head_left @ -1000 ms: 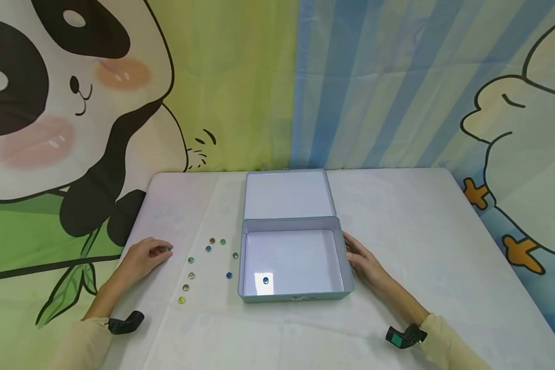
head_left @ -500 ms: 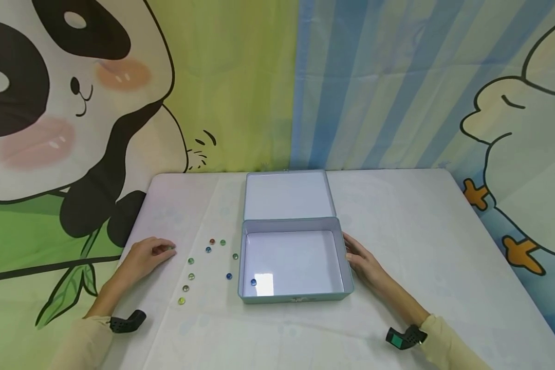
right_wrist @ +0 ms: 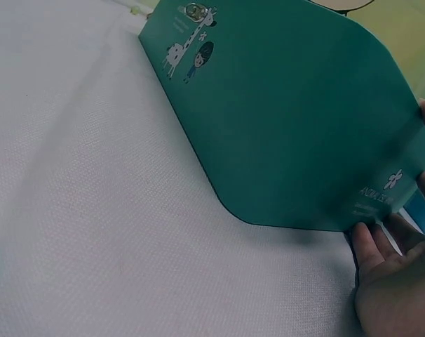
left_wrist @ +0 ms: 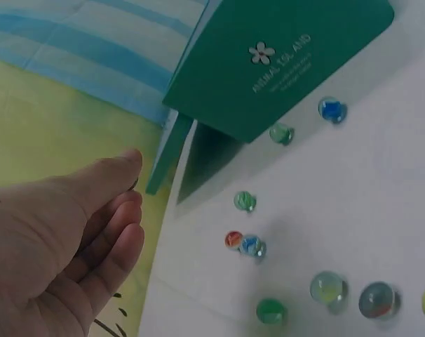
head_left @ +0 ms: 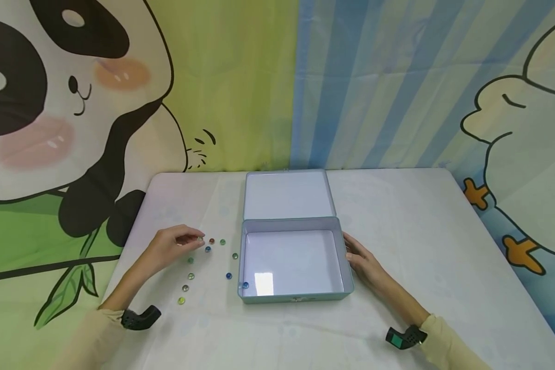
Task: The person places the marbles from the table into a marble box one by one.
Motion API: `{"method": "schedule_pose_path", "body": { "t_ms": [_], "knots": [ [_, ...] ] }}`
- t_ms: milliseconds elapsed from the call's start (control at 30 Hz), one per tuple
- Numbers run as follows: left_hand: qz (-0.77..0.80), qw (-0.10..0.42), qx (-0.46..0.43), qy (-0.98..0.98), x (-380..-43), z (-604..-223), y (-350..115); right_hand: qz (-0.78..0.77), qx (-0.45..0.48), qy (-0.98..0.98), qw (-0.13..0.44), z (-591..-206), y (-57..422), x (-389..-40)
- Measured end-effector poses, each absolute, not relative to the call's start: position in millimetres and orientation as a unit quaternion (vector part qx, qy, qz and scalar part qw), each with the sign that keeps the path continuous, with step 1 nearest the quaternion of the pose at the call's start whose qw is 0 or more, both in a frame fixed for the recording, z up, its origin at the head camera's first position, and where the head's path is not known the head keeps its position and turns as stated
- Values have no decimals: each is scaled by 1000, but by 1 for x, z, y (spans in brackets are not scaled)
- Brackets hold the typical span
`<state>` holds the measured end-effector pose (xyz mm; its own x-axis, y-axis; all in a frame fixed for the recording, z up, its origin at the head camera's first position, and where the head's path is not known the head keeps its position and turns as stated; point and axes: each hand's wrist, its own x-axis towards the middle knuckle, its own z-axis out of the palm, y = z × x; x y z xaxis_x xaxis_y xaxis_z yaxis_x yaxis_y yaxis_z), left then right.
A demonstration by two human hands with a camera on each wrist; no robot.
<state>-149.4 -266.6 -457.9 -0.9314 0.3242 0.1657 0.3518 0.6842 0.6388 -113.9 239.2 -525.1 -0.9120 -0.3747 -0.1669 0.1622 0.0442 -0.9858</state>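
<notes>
In the head view my left hand (head_left: pixel 176 244) pinches a small greenish marble (head_left: pixel 201 238) between thumb and fingertips, above the table's left side. The fingers mostly hide this marble in the left wrist view. My right hand (head_left: pixel 367 262) rests its fingers against the right side of the hinged tin box (head_left: pixel 296 297), whose lid (head_left: pixel 289 195) lies back. One blue marble (head_left: pixel 245 284) sits inside by the left wall. On the cloth left of the box lie several marbles, among them a red one (head_left: pixel 211 241), a dark blue one (head_left: pixel 228 276) and a yellow-green one (head_left: pixel 181 300).
A white cloth (head_left: pixel 398 205) covers the table. Behind it hangs a curtain (head_left: pixel 240 103) with cartoon animals. The box's green outer wall (left_wrist: pixel 289 63) carries printed words. A metal clasp (right_wrist: pixel 196 11) shows on its front.
My left hand has moved right with its marble, toward the red and blue marbles. Inside the box the blue marble has rolled left to the wall. My right hand has stayed in place.
</notes>
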Motion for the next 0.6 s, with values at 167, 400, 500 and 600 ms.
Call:
{"method": "schedule_pose_path", "body": {
  "t_ms": [167, 400, 500, 600],
  "knots": [
    [-359, -3, -205, -911, -146, -443, -249, -688, -72, 693, 202, -523, 237, -114],
    [-358, -31, -235, -903, -144, -427, -222, -689, -96, 690, 199, -523, 235, -117],
    [-354, -46, -285, -890, -153, -419, -202, -684, -84, 696, 202, -522, 237, -116],
    [-340, -69, -341, -874, -167, -412, -177, -689, -76, 693, 201, -522, 239, -115]
  ]
}}
